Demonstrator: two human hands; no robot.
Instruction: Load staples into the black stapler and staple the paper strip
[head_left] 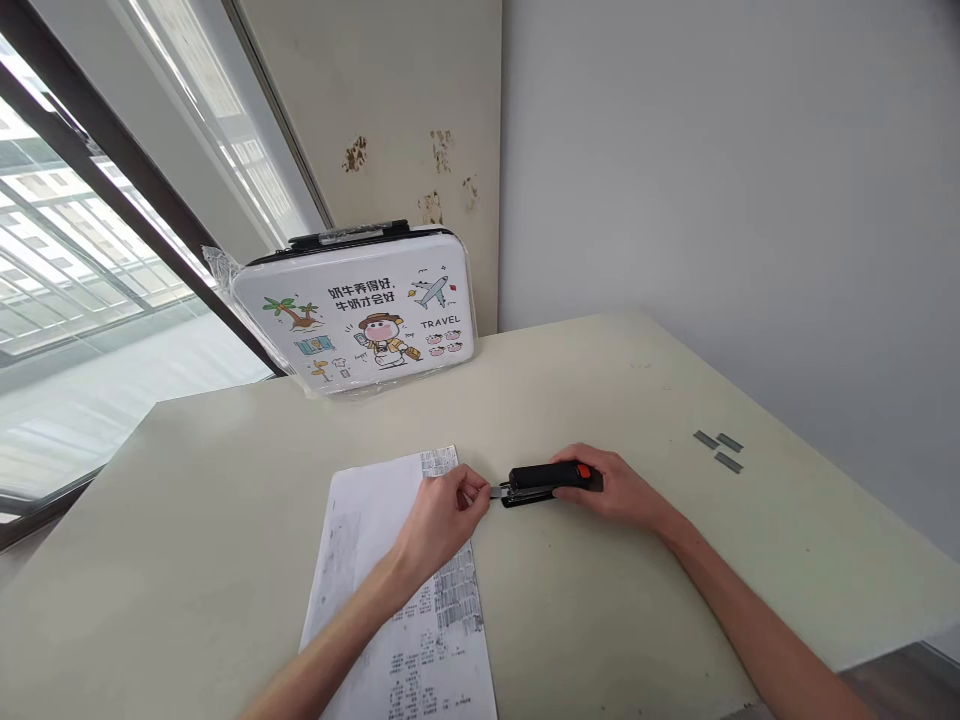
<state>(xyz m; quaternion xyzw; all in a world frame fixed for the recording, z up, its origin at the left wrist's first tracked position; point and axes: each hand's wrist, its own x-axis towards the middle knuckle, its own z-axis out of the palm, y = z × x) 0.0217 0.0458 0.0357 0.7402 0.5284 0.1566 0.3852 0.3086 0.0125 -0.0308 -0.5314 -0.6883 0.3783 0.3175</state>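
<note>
Stapler (pixel 551 482) on bench (pixel 645 560), gripped by right hand (pixel 619 490); left hand (pixel 442 515), at its 9 o'clock, pinches the metal tip. Advice: press the body flat, pull straight.

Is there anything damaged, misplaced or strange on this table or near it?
Yes. The wall panel behind the case has brown patches where the surface looks peeled. Three staple strips lie loose on the table, apart from the stapler under the right hand. The paper lies askew.
</note>
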